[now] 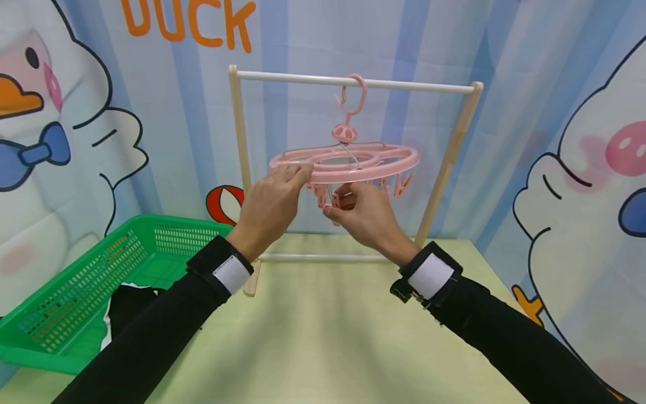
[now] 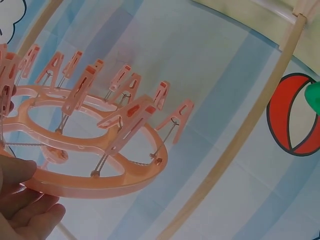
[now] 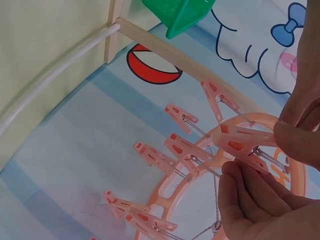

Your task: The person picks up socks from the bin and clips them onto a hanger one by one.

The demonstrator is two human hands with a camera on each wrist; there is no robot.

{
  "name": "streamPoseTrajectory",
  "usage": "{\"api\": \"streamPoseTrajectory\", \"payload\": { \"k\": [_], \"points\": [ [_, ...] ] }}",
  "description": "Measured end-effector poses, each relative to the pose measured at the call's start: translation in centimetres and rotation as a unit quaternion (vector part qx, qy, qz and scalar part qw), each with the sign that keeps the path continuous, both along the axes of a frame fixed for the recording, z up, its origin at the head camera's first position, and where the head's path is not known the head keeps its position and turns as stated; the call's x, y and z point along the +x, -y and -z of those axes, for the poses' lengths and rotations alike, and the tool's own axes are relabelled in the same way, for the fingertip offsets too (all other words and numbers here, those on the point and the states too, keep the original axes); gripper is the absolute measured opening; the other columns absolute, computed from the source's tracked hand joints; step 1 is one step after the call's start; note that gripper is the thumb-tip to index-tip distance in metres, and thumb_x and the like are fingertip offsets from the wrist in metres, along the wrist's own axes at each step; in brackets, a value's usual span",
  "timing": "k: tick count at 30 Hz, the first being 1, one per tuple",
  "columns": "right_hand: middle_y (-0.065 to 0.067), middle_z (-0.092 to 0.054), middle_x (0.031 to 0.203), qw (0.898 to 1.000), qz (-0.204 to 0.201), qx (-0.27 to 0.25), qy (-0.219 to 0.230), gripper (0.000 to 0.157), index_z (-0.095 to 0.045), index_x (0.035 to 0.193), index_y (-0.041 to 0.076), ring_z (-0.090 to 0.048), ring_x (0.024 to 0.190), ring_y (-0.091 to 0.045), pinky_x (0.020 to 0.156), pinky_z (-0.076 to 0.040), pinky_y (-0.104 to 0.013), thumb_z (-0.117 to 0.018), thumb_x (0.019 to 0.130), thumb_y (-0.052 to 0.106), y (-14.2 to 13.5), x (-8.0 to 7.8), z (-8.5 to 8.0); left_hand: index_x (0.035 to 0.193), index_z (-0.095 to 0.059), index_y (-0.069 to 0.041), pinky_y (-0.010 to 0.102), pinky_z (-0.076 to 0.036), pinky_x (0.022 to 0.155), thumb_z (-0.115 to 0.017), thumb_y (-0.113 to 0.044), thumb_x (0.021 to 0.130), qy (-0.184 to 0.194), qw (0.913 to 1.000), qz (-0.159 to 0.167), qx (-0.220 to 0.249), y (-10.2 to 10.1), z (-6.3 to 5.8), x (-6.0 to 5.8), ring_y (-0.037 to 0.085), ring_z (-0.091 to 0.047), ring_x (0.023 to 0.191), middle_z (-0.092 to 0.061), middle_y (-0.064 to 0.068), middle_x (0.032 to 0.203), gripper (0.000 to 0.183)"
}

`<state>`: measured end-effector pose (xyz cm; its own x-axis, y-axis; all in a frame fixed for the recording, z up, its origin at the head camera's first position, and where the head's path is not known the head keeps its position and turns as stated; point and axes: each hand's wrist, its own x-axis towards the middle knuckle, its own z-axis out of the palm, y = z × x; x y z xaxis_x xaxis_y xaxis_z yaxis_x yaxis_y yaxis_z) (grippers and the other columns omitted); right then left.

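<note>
A pink round clip hanger (image 1: pixel 404 159) hangs by its hook from a white rod, its clothespins dangling below the ring. My left hand (image 1: pixel 275 193) grips the near left part of the rim. In the left wrist view, that hand's thumb and fingers (image 2: pixel 37 212) lie on either side of the rim. Under the ring, my right hand (image 1: pixel 365 210) pinches a pink clothespin (image 3: pixel 245 142) between thumb and fingers. Nothing is clipped in the clothespins that show, such as the one at the right (image 1: pixel 402 185).
The white rod (image 1: pixel 292 78) spans a stand with wooden posts (image 1: pixel 449 157). On the left of the table (image 1: pixel 313 336) sits a green basket (image 1: pixel 65 280) with black-and-white cloth (image 1: pixel 126 308) inside. A duck-printed curtain (image 1: pixel 176 112) stands behind.
</note>
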<state>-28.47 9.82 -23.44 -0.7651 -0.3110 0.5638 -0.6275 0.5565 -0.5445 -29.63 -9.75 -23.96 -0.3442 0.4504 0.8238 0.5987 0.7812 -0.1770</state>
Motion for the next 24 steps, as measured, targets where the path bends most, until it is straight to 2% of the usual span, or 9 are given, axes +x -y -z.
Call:
{"api": "streamPoseTrajectory", "payload": {
  "k": [10, 17, 24],
  "points": [
    [-0.004, -0.071, 0.084, 1.0, -0.006, 0.002, 0.029, 0.023, -0.063, 0.1, 0.002, -0.067, 0.074, -0.009, 0.068, -0.057, -0.036, -0.075, 0.086, 0.015, -0.01, 0.08, 0.12, 0.108, -0.059, 0.0, 0.037, -0.057, 0.054, -0.066, 0.001, 0.09, 0.017, 0.9998, 0.001, 0.01, -0.03, -0.06, -0.01, 0.029, -0.062, 0.082, -0.067, 0.015, 0.103, 0.02],
    [-0.005, -0.07, 0.087, 0.999, -0.021, -0.01, 0.047, 0.023, -0.062, 0.101, -0.001, -0.068, 0.076, -0.009, 0.068, -0.057, -0.036, -0.075, 0.086, 0.012, -0.03, 0.09, 0.2, 0.109, -0.06, -0.001, 0.04, -0.058, 0.065, -0.072, -0.001, 0.086, 0.035, 0.9993, 0.006, 0.015, -0.02, -0.09, 0.06, 0.029, -0.062, 0.092, -0.067, 0.014, 0.105, 0.026],
    [-0.006, -0.068, 0.093, 0.998, -0.026, -0.009, 0.05, 0.025, -0.064, 0.103, 0.0, -0.068, 0.081, -0.012, 0.07, -0.058, -0.036, -0.077, 0.084, 0.011, -0.01, 0.26, 0.17, 0.105, -0.059, -0.001, 0.041, -0.058, 0.064, -0.073, -0.002, 0.086, 0.041, 0.999, 0.011, 0.011, 0.04, 0.02, 0.13, 0.028, -0.062, 0.09, -0.068, 0.013, 0.101, 0.023]
  ]
}}
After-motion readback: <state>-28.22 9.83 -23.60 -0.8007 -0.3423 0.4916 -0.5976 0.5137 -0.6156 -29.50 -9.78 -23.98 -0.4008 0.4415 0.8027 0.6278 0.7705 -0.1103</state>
